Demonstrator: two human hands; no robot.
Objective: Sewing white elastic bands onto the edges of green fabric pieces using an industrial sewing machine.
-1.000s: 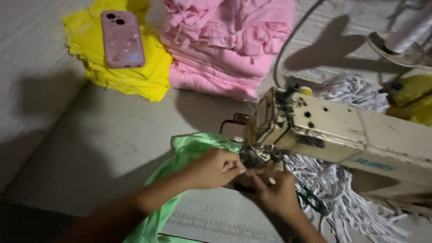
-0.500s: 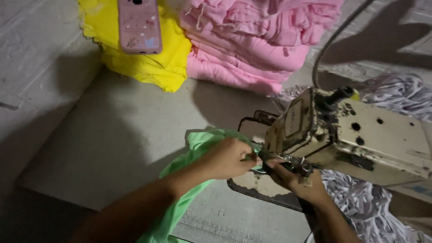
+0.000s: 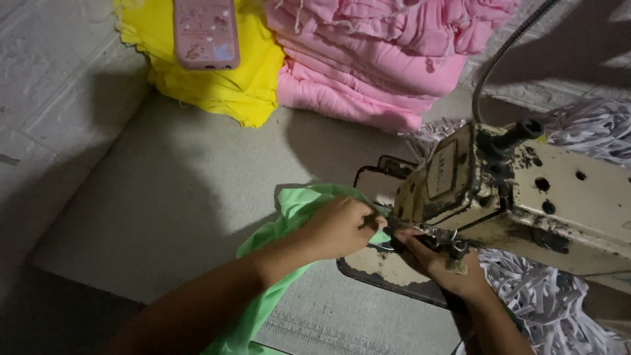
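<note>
Pinching the green cloth [image 3: 289,217] at the needle, your left hand [image 3: 342,227] stays closed on it. Your right hand [image 3: 437,263] has slid under the sewing machine [image 3: 526,190]; its grip is hidden. The cloth now sits nearer the needle.

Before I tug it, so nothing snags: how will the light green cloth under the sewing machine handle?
The light green cloth probably handles floppy and light: it bunches under the left hand and hangs off the table. It would likely drag rather than slide.
</note>
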